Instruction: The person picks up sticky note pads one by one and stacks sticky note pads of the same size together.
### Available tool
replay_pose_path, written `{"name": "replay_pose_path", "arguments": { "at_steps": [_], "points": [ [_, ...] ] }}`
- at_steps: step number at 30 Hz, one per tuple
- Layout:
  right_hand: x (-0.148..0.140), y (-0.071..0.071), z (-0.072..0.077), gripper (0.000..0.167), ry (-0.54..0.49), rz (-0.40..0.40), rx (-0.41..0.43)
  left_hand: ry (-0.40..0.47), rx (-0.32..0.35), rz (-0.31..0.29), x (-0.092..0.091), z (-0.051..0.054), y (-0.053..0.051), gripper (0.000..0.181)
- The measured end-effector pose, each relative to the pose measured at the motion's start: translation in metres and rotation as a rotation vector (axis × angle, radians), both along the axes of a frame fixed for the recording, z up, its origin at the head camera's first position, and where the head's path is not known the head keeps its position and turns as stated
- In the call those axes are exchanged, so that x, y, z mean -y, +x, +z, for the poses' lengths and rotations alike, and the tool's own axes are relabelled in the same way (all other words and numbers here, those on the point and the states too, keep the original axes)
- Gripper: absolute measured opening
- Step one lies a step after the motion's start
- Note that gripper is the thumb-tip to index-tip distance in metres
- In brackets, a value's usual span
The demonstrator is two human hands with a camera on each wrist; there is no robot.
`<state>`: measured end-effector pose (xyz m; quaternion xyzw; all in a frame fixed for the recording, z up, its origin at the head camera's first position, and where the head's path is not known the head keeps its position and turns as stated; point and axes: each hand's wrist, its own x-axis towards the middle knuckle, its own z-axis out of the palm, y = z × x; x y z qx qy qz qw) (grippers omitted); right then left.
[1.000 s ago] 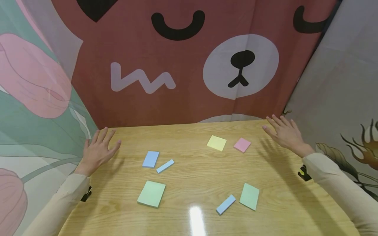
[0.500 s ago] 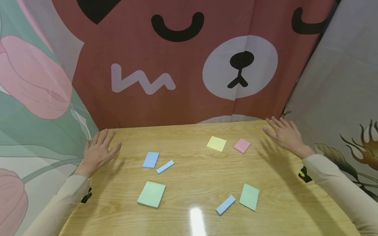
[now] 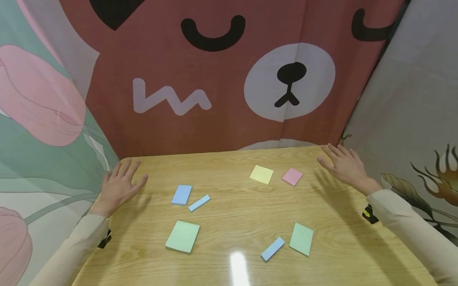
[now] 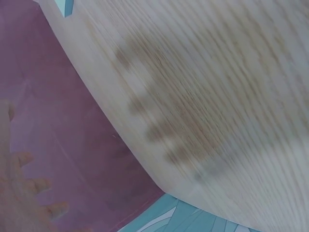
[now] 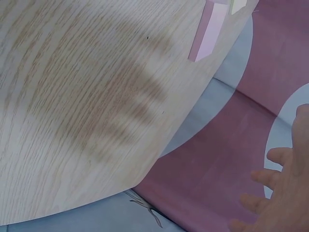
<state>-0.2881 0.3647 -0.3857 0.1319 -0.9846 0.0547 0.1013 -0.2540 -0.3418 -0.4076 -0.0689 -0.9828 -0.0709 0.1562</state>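
Note:
My left hand [image 3: 118, 186] hovers over the table's left side with fingers spread, holding nothing. Nearest to it lies a blue sticky note pad [image 3: 181, 195], beside a narrow light blue pad [image 3: 199, 203]. Closer to me is a thick square green pad [image 3: 183, 237]. Over the right side my right hand [image 3: 343, 167] is also raised and bare, fingers extended. A small pink pad [image 3: 292, 176] is nearest to it; a yellow pad [image 3: 261, 174] lies to the left of that. At the front right, a narrow blue pad [image 3: 272, 249] sits beside a green pad [image 3: 301, 239].
All the pads lie apart on a wood-grain table [image 3: 229, 214]. A reddish-brown curtain with a bear print [image 3: 222, 131] hangs along the back edge. Floral cloths [image 3: 43, 167] flank the table on both sides. A bright light reflection shows at the front middle.
Both hands dip very slightly, mostly at the fingertips, and stay spread. The pads keep their places; the head view shifts a little.

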Motion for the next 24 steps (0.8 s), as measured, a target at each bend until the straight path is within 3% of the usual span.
{"name": "replay_pose_path", "arguments": {
  "at_steps": [19,24],
  "points": [
    [0.0049,0.0026,-0.0068,0.072,0.008,0.034,-0.051,0.0,-0.055,-0.009,-0.006,-0.0069,-0.0001,0.067],
    [0.0068,0.0044,-0.0077,0.072,0.007,0.041,-0.056,0.005,-0.043,-0.015,-0.0067,-0.0064,0.0014,0.068]
  ]
}}
